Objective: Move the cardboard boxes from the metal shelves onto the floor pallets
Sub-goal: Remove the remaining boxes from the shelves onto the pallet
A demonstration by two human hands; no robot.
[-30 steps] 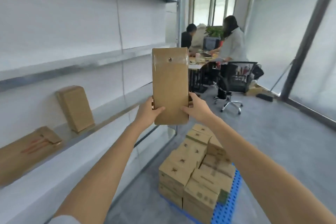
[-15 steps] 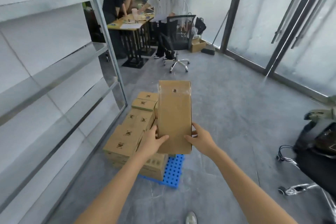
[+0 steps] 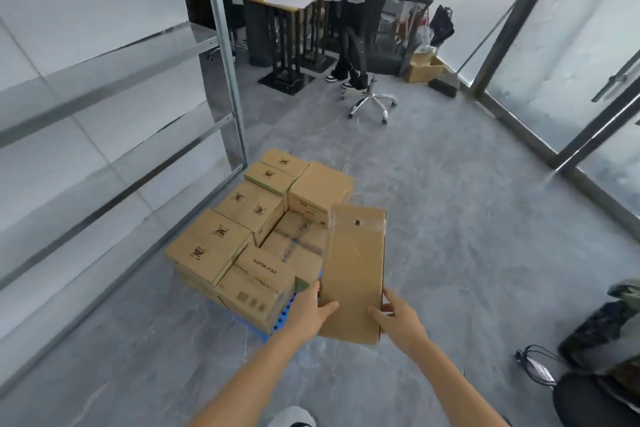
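The pallet stack (image 3: 249, 246) is noted at 10 o'clock of the flat box (image 3: 353, 274), which is gripped at its lower end between left hand (image 3: 308, 308) and right hand (image 3: 398, 319). The carry step is judged in hand; lowering onto the stack is called for next.

The flat brown cardboard box (image 3: 355, 270) has come down from in front of the grey metal shelves (image 3: 221, 45), where it stood upright a second ago. It now hangs low, near the right side of the stack of brown cardboard boxes (image 3: 242, 236) on the blue plastic pallet (image 3: 280, 319), its top tipped a little to the right. The left grip (image 3: 310, 308) and right grip (image 3: 398, 319) have dropped with it. The stack sits nearer in view, and the two boxes on the shelf are out of sight.
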